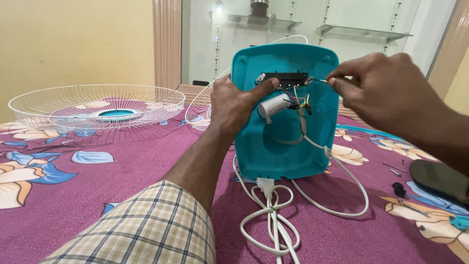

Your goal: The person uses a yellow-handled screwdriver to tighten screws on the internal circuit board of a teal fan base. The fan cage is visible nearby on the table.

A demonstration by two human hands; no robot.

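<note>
Head view: a teal fan base (286, 112) is stood upright on the flowered bedspread (97, 195), open side toward the person. It is clamped at its left edge by the left hand (234, 105); the right hand (381, 85) is pinched on a thin screwdriver (318, 80), laid level and aimed left at the black terminal strip (286, 78).

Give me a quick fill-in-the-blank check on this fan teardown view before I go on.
1. The left hand steadies the open fan base, whose plastic is ____ in colour.
2. The right hand pinches a thin tool at a ____ circuit strip.
3. The white power cord lies ____ on the purple floral cloth.
4. The white wire fan guard lies to the person's ____.

Missing words: teal; black; coiled; left
</note>
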